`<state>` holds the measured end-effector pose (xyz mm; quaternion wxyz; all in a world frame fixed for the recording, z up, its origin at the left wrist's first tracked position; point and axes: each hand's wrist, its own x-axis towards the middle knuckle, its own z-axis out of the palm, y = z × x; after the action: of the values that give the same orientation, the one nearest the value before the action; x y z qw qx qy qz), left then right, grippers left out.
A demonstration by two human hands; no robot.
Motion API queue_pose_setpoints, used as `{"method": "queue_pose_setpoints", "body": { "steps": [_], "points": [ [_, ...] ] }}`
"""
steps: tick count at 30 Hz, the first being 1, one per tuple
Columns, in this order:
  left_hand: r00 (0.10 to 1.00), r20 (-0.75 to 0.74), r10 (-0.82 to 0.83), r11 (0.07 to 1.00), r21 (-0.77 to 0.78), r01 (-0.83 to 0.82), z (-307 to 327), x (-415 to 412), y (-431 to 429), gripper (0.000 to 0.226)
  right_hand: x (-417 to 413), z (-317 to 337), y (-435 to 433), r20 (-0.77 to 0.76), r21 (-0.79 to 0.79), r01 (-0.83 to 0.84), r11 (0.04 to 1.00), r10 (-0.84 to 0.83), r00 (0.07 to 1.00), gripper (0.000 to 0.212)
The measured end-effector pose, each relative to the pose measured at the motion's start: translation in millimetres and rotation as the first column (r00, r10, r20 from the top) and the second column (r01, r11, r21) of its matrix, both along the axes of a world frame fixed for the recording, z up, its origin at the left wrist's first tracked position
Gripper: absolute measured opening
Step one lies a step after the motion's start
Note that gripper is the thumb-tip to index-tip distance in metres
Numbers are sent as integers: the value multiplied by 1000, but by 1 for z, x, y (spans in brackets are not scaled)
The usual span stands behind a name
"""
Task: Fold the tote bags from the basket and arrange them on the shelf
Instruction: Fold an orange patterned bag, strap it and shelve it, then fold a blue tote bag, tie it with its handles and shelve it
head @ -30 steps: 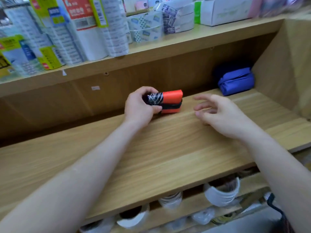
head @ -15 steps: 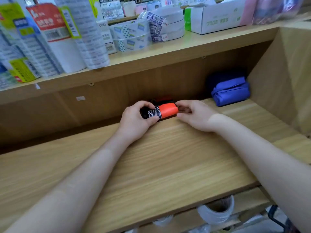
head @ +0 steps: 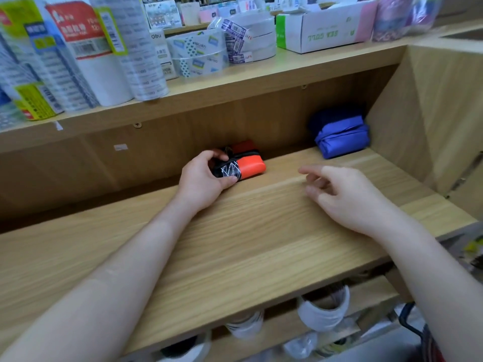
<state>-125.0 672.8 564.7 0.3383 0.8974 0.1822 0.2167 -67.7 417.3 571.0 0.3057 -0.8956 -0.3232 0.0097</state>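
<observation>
A folded orange and black tote bag [head: 249, 167] lies at the back of the wooden shelf [head: 261, 236]. My left hand [head: 206, 176] grips its black patterned end, thumb in front and fingers over the top. A second orange piece shows just behind it against the back wall. My right hand [head: 347, 197] hovers over the shelf to the right of the bag, fingers loosely spread and holding nothing. A folded blue tote bag [head: 341, 138] sits in the back right corner of the shelf.
The shelf above [head: 261, 74] carries packaged goods, tape rolls [head: 198, 53] and a white box [head: 321, 30]. A wooden side panel [head: 428, 121] closes the shelf on the right. Below the shelf, white rolls [head: 324, 309] stand on a lower level. A dark basket handle [head: 407, 320] shows at bottom right.
My right hand has let go of the orange bag and drawn back to the right. My left hand still holds the bag, now resting deeper on the shelf.
</observation>
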Motion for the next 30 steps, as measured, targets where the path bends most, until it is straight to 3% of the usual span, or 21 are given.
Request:
{"method": "queue_pose_setpoints", "body": {
  "steps": [11, 16, 20, 23, 27, 30],
  "points": [
    [999, -48, 21, 993, 115, -16, -3, -37, 35, 43, -77, -7, 3, 81, 32, 96, 995, -98, 992, 40],
    [995, -98, -28, 977, 206, 47, 3, -62, 29, 57, -120, -6, 12, 101, 90, 160, 983, -169, 980, 45],
    [977, -26, -212, 933, 292, 210, 16, -99, 6, 32, -157, -10, -7, 191, 126, 235, 964, -256, 948, 41],
    [911, 7, -413, 872, 293, 393, 17, -134, -22, 14, -185, -17, -31, 256, 97, 277, 956, -293, 921, 39],
    [760, 46, -648, 730, 324, 602, -1, -164, -72, 14, -214, -33, -77, 280, -8, 371, 929, -354, 892, 38],
    [651, -30, -758, 596, 373, 711, -31, -166, -110, 16, -229, -47, -116, 276, -83, 438, 895, -402, 873, 36]
  ]
}}
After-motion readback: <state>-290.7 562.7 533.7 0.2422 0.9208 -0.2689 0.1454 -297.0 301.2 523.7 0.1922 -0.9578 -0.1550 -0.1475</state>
